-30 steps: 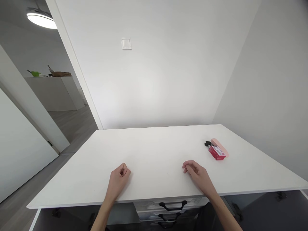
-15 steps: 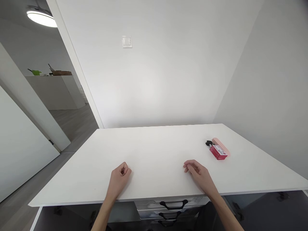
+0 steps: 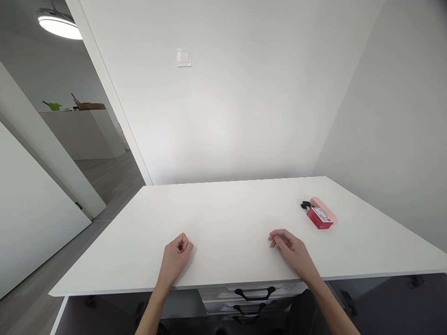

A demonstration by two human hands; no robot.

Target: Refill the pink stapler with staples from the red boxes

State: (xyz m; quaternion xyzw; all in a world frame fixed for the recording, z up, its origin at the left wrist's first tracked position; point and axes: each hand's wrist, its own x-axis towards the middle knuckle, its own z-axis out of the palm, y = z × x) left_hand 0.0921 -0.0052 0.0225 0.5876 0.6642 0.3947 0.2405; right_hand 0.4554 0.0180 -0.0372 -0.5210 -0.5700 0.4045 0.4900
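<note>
My left hand (image 3: 175,258) rests on the white table (image 3: 223,218) near its front edge, curled into a loose fist with nothing in it. My right hand (image 3: 291,251) lies on the table further right, fingers bent and drawn together, holding nothing. A small red box (image 3: 319,217) sits to the right of my right hand, apart from it. Behind the box lies a pink stapler-like object (image 3: 324,208) with a black part (image 3: 306,204) at its left end.
Drawers with black handles (image 3: 253,293) sit under the table's front edge. White walls stand behind and to the right, with a light switch (image 3: 183,57) on the back wall. A doorway at the left opens to a room with a counter (image 3: 75,125).
Both hands stay in place on the table. The view has shifted slightly to the left and upward.
</note>
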